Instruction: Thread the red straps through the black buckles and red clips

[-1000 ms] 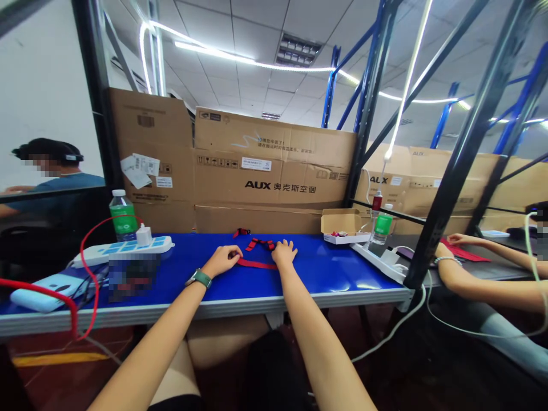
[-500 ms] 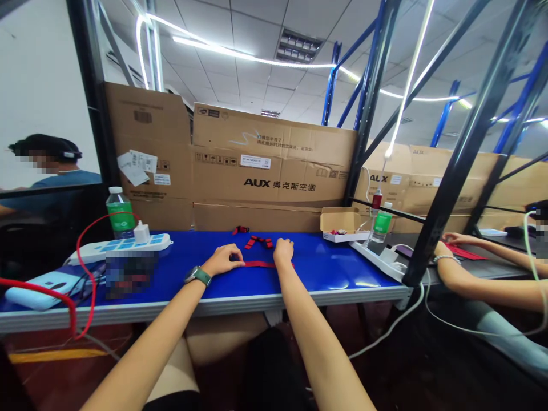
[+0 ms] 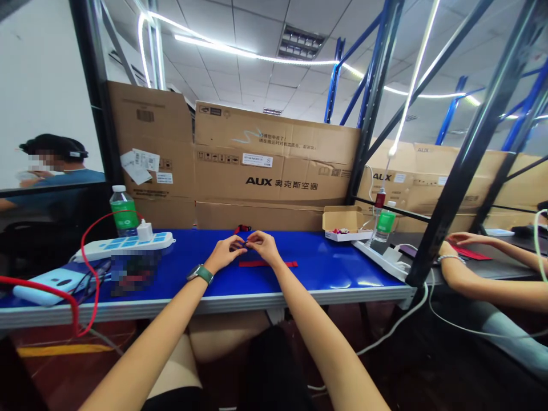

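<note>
My left hand (image 3: 228, 253) and my right hand (image 3: 262, 246) meet fingertip to fingertip just above the blue tabletop. Their fingers are curled into pinches, and whatever lies between them is too small or hidden to make out. A flat red strip (image 3: 282, 264) lies on the table, below and partly behind my right hand and wrist. Just beyond the hands sits a small red piece with black parts (image 3: 243, 228), close to the cardboard. A watch with a green strap (image 3: 200, 274) is on my left wrist.
Left on the blue table (image 3: 325, 268) are a power strip (image 3: 92, 250), a light-blue device (image 3: 47, 285), red cable and a bottle (image 3: 123, 212). An open small box (image 3: 346, 225) stands back right. Cardboard (image 3: 278, 160) walls the back. Another person's arm (image 3: 483, 285) is at right.
My right hand has left the red strip and moved left to meet my left hand, which moved slightly up and right. The red-and-black pieces behind the strip are no longer visible.
</note>
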